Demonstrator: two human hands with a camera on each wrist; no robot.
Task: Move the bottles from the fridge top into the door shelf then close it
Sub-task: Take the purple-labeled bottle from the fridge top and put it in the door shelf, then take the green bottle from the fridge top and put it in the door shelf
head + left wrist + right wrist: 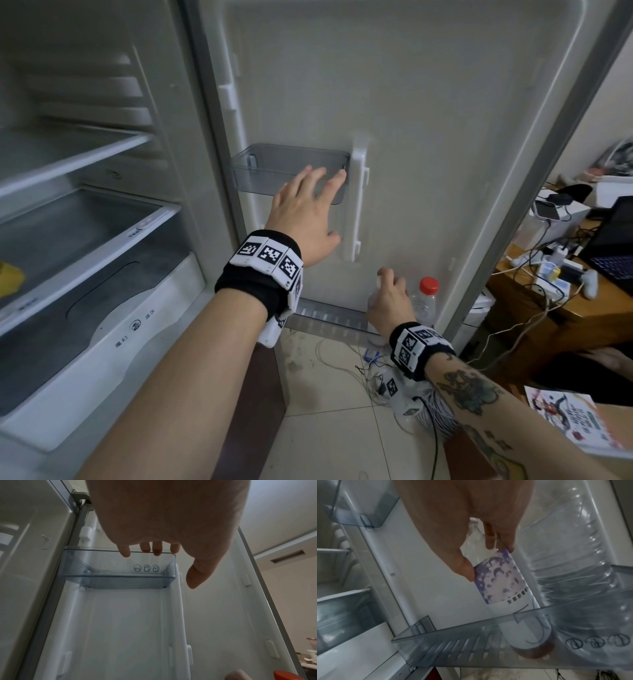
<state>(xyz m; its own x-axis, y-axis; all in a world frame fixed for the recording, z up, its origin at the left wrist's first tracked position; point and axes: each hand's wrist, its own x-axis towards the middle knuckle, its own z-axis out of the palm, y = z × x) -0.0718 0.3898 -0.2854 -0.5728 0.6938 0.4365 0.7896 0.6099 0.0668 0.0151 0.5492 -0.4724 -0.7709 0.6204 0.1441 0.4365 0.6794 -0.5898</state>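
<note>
Two bottles stand in the lower door shelf (329,320) of the open fridge door (428,120). One is a clear ribbed bottle with a red cap (429,286), placed at the shelf's right end. Just beside it, to its left, is a labelled bottle (503,580) with a white and purple label; its base is inside the shelf, low behind the transparent front wall. Whether the base touches the shelf floor cannot be determined.

The right hand (388,305) grips the labelled bottle around its upper part. In the right wrist view the thumb (465,568) presses the label's top edge on one side and the other fingers curl around the clear shoulder on the opposite side. The bottle leans slightly in that view.

The left hand (305,209) is raised in front of the upper door shelf (260,168), a small transparent bin mounted on the left half of the door. Its fingers are spread and nearly straight, holding nothing. In the left wrist view the fingertips (126,551) lie at the bin's front rim; contact cannot be confirmed. The bin's front wall carries three small icons.

To the left, the fridge cabinet (85,205) shows glass shelves and a drawer. To the right, a wooden desk (534,301) carries cables and a laptop (613,246).
</note>
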